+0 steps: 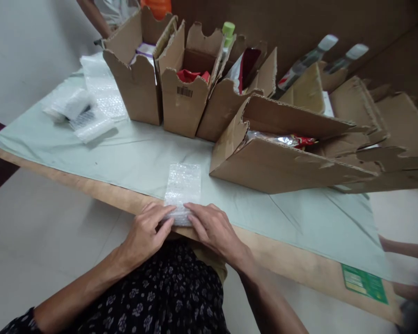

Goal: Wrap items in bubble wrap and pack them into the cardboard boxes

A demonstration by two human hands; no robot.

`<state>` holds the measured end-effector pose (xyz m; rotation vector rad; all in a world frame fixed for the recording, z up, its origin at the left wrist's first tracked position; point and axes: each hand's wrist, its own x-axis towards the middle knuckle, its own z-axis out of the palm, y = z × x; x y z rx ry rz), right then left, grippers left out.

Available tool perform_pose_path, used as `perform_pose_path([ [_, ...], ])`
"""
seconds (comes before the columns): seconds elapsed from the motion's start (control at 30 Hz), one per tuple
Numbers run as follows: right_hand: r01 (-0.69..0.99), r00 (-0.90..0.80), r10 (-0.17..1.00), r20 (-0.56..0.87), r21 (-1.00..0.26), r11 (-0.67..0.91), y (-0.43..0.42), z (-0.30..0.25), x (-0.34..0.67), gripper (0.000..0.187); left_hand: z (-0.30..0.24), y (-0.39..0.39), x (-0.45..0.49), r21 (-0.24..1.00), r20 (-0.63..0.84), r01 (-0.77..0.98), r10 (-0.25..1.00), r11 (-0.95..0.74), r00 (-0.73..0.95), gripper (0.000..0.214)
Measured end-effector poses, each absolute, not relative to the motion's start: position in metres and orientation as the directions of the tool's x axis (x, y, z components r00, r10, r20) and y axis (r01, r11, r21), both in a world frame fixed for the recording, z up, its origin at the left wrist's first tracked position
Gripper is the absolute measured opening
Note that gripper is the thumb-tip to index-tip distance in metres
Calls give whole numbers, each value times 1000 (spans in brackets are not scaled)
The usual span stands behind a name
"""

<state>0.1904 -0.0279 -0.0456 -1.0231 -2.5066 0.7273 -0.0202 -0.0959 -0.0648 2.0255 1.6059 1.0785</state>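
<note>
A small piece of bubble wrap (184,183) lies on the pale green cloth, at the near edge of the table. Its near end looks thicker, as if folded or rolled, and I cannot make out whether anything is inside. My left hand (148,229) grips the left side of that end between thumb and fingers. On the right side, my right hand (212,227) grips it the same way, fingertips on top. The far end of the wrap stretches flat, away from me.
More bubble wrap (102,90) lies loose at the far left. Cardboard boxes (181,109) holding packets and bottles line the back; another box (285,167) stands nearer, to the right. Another person's arm (95,18) shows at upper left, other arms (406,248) at right. A green label (365,283) marks the table edge.
</note>
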Motion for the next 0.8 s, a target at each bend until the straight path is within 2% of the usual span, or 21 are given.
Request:
perform_pose_path([
  [0.07, 573, -585, 769, 256, -541, 616, -29, -50, 192, 29, -71, -89, -21, 678, 314, 689, 948, -254, 40, 23],
  [0.17, 598, -528, 736, 423, -431, 676, -33, -54, 197, 26, -78, -80, -23, 649, 276, 728, 960, -222, 47, 24],
  [0.27, 562, -678, 658, 329, -345, 752, -35, -56, 200, 25, -78, -80, -25, 613, 263, 769, 965, -183, 20, 27],
  [0.33, 545, -724, 634, 273, -337, 768, -34, -58, 198, 24, -74, -84, -27, 601, 295, 776, 956, -190, 6, 29],
  [0.47, 513, -663, 692, 287, -499, 698, -32, -60, 194, 23, -66, -94, -31, 563, 389, 742, 909, -364, 150, 32],
  [0.57, 526, -608, 745, 274, -565, 636, -35, -59, 195, 24, -66, -89, -33, 604, 371, 698, 911, -385, 181, 30],
  [0.63, 589, -547, 776, 314, -515, 623, -38, -58, 196, 28, -69, -77, -34, 614, 340, 713, 929, -339, 148, 27],
  [0.7, 634, -523, 766, 373, -431, 642, -39, -58, 196, 34, -72, -64, -34, 565, 330, 770, 937, -296, 118, 25],
  [0.8, 608, -634, 696, 336, -340, 718, -33, -61, 192, 34, -72, -53, -35, 506, 345, 831, 937, -230, 50, 26],
])
